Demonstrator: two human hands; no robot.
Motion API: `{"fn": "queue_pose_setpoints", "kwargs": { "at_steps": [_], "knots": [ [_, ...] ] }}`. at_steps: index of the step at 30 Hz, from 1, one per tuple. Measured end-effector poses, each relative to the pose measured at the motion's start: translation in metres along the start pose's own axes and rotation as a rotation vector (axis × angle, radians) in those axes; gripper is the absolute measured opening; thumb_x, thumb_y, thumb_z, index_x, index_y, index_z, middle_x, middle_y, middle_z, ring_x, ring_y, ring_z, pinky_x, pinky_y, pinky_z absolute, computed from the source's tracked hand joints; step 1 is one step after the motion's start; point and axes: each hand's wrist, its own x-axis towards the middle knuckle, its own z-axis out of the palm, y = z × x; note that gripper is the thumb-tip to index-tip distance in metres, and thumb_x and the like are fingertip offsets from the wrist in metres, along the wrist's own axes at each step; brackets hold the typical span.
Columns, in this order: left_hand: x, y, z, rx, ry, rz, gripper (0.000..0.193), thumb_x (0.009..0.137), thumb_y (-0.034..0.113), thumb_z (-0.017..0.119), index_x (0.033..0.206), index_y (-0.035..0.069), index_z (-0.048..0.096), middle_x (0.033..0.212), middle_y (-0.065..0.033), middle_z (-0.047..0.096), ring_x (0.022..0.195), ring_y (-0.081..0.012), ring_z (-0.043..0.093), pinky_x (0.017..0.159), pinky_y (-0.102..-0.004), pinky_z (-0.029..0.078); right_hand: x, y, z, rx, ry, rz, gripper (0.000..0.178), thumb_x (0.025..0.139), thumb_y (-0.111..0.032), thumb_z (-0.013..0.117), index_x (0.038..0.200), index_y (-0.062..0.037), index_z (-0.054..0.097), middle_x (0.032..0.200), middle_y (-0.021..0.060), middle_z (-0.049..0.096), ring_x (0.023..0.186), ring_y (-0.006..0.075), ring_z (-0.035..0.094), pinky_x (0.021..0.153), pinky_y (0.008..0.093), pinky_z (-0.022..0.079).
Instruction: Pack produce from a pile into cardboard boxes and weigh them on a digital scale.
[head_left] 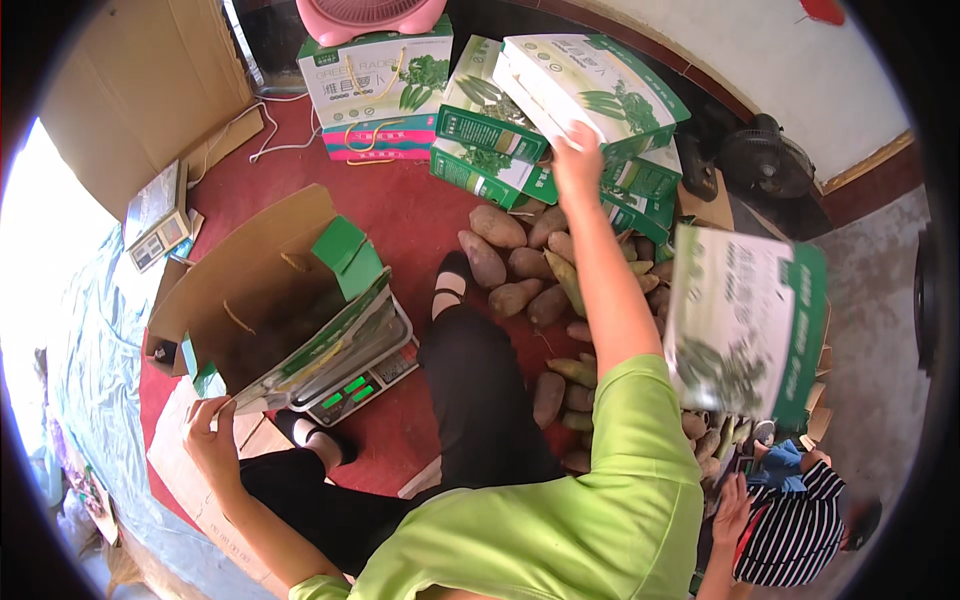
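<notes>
My left hand (210, 435) pinches the near edge of an open carton (252, 262), whose flaps stand up. The carton sits on a digital scale (365, 385) with a lit green display. Dark shapes lie in its shadowed inside; I cannot make them out. Stretched out to the far right, my right hand (578, 160) is closed on the edge of a green-and-white printed carton (600, 85). That carton lies on top of several flattened green-and-white cartons (490, 150).
Brownish root vegetables (515, 262) and green radishes (567, 282) are heaped on the red floor (395, 215). A pink fan (370, 15) tops stacked boxes (375, 85). A black fan (765, 160) stands far right. Nearer are a printed carton (725, 320) and a co-worker in stripes (795, 535).
</notes>
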Motion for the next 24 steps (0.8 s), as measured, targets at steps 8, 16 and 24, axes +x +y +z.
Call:
{"fn": "queue_pose_setpoints", "kwargs": {
  "at_steps": [8, 16, 24],
  "knots": [
    [0.002, -0.005, 0.003, -0.011, 0.014, -0.016, 0.007, 0.074, 0.002, 0.065, 0.080, 0.000, 0.065, 0.074, -0.0106, 0.061, 0.071, -0.0241, 0.060, 0.065, -0.0307, 0.044, 0.061, 0.089, -0.052, 0.045, 0.234, 0.469, 0.072, 0.073, -0.007, 0.063, 0.135, -0.0083, 0.027, 0.120, 0.0157, 0.046, 0.087, 0.0237, 0.054, 0.060, 0.0333, 0.046],
    [0.002, -0.006, 0.001, 0.018, 0.023, -0.077, 0.007, 0.073, 0.000, 0.065, 0.080, -0.001, 0.065, 0.074, -0.0106, 0.061, 0.072, -0.0230, 0.059, 0.066, -0.0304, 0.045, 0.059, 0.047, 0.035, 0.162, 0.092, 0.256, 0.089, 0.062, -0.005, 0.070, 0.137, 0.0004, 0.023, 0.124, 0.0199, 0.046, 0.111, 0.0299, 0.048, 0.091, 0.0361, 0.040],
    [0.010, -0.005, 0.006, 0.027, -0.001, -0.019, 0.009, 0.074, -0.001, 0.065, 0.082, 0.000, 0.063, 0.073, -0.0093, 0.059, 0.070, -0.0204, 0.056, 0.067, -0.0288, 0.043, 0.024, 0.012, 0.093, 0.110, -0.520, 0.155, 0.061, 0.074, -0.019, 0.069, 0.128, -0.0017, 0.046, 0.123, 0.0160, 0.053, 0.102, 0.0206, 0.055, 0.074, 0.0329, 0.047]
  ]
}}
